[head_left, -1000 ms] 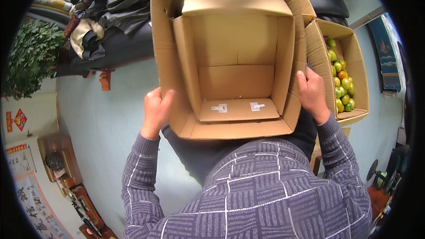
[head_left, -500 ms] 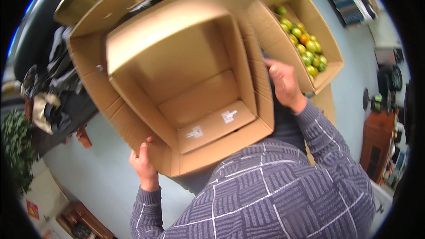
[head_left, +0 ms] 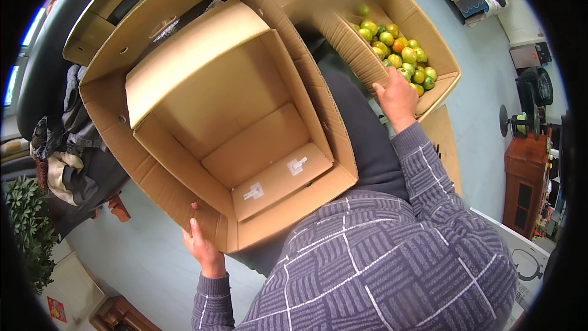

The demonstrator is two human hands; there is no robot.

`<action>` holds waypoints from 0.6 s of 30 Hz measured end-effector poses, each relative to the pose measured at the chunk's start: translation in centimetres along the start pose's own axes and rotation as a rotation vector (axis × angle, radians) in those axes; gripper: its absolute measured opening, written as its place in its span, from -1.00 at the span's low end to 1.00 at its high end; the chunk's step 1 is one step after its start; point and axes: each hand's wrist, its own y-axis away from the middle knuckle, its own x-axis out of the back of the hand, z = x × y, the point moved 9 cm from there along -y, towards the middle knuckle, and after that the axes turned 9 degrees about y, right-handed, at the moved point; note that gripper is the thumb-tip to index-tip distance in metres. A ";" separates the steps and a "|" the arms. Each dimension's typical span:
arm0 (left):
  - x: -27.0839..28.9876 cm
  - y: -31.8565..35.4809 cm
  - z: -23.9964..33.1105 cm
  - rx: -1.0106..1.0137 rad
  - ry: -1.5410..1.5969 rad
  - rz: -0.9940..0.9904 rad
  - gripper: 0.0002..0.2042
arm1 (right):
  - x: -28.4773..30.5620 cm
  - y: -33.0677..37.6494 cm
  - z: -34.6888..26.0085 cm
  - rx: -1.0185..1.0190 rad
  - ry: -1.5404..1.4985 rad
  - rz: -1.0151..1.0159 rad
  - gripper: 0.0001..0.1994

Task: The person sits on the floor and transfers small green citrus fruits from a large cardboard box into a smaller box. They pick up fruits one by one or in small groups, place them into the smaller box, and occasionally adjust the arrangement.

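A smaller cardboard box (head_left: 236, 86) sits inside a larger cardboard box (head_left: 150, 171) tilted in front of me. Two bits of tape show at the bottom of the inner one. My left hand (head_left: 203, 250) is closed on the near left rim of the larger box, thumb outside, with a fingertip showing over the edge. To the right, my right hand (head_left: 399, 99) grips the near rim of another cardboard box (head_left: 450, 79), its fingers partly hidden. Green and reddish tomatoes (head_left: 395, 49) lie in that box.
Dark clothes (head_left: 76, 129) lie piled on the left, above a leafy plant (head_left: 27, 233). Under the tomato box a wooden surface (head_left: 444, 141) shows. Farther right stand a fan (head_left: 520, 122) and a reddish-brown wooden cabinet (head_left: 525, 184). A blur covers the top middle.
My right hand has left the right side of the larger box and taken hold of the tomato box's rim. The nested boxes have shifted left in view; my left hand keeps its hold.
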 end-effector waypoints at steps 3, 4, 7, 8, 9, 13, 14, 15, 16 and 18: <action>0.0 0.2 -0.1 -0.006 0.042 -0.054 -0.61 | 1.7 0.3 -0.9 0.033 -0.077 0.135 -0.49; 0.3 0.4 0.0 -0.007 0.032 -0.048 -0.60 | 2.0 0.4 -1.1 0.050 -0.089 0.160 -0.50; 1.2 1.1 1.0 -0.010 -0.040 -0.054 -0.59 | 2.7 0.9 -1.7 0.071 -0.093 0.146 -0.54; 1.6 1.5 1.5 -0.025 -0.096 -0.054 -0.58 | 2.9 1.3 -1.5 0.066 -0.093 0.123 -0.55; 1.9 1.7 2.1 -0.039 -0.162 -0.062 -0.58 | 3.1 1.7 -1.5 0.066 -0.091 0.099 -0.56; 3.6 4.9 3.0 -0.045 -0.436 -0.006 -0.56 | 4.1 4.8 0.5 0.046 -0.127 0.015 -0.55; 4.3 6.0 2.8 -0.053 -0.408 0.095 -0.60 | 4.5 5.5 0.8 0.058 -0.131 0.053 -0.55; 5.1 6.4 2.5 -0.008 -0.450 0.120 -0.60 | 4.3 5.9 1.0 0.058 -0.131 0.047 -0.55; 5.6 7.0 2.0 0.035 -0.501 0.140 -0.61 | 4.1 6.3 1.4 0.049 -0.122 0.041 -0.55; 5.9 7.3 1.7 -0.019 -0.631 0.155 -0.61 | 3.5 6.8 1.8 0.040 -0.095 0.042 -0.54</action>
